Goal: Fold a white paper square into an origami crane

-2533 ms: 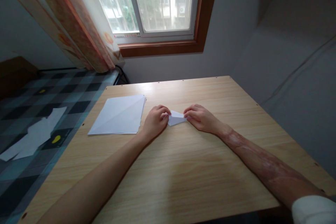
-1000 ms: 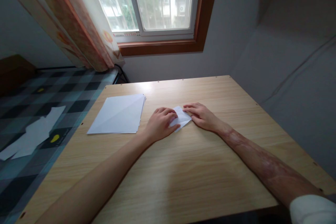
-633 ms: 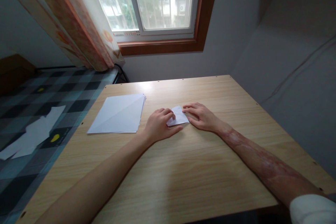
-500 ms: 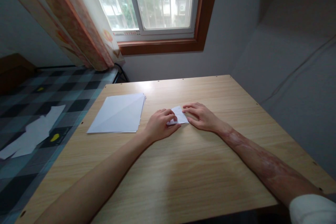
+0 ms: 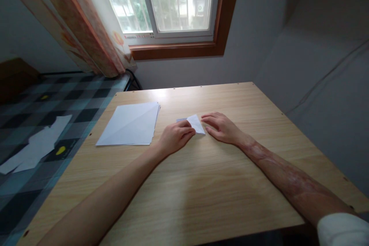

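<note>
A small folded piece of white paper [image 5: 197,125] lies near the middle of the wooden table [image 5: 201,184]. My left hand [image 5: 178,135] pinches its near left part between thumb and fingers, which hide some of it. Behind those fingers a paler flap edge shows. Just right of the paper rests my right hand [image 5: 220,127], its fingers apart and holding nothing. A narrow gap separates its fingertips from the paper's right edge.
To the left on the table is a stack of white paper sheets [image 5: 129,125], the top one creased diagonally. Torn paper pieces [image 5: 40,146] lie on the checked bedspread [image 5: 23,196] beyond the table's left edge. A window [image 5: 178,4] is ahead.
My left fingers have closed into a pinch on the paper. A flap of it now shows to the left, behind the fingers. My right hand stays almost still.
</note>
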Demonstrator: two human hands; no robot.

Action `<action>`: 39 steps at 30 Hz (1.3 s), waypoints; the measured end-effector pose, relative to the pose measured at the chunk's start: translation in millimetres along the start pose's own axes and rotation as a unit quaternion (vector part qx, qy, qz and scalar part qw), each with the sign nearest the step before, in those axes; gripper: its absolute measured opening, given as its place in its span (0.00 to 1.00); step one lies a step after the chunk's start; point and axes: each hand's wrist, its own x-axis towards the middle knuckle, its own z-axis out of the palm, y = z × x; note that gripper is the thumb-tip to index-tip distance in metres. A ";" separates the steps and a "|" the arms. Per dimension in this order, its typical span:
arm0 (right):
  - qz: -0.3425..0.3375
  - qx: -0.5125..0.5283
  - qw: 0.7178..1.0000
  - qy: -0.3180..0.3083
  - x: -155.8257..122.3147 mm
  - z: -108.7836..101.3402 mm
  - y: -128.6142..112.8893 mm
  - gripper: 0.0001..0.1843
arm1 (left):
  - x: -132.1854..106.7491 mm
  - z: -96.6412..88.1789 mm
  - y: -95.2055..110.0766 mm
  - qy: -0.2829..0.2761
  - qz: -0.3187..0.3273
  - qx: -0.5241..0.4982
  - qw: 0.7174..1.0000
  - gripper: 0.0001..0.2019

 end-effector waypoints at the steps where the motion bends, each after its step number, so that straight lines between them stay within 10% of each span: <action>1: -0.005 0.002 1.000 0.002 0.1 -0.2 -0.2 0.21 | -0.1 -0.3 0.1 0.002 -0.003 -0.002 1.000 0.12; 39: -0.062 0.045 0.997 -0.031 1.5 -8.5 -12.3 0.05 | 11.8 -10.5 -1.9 -0.053 -0.140 -0.162 0.975 0.12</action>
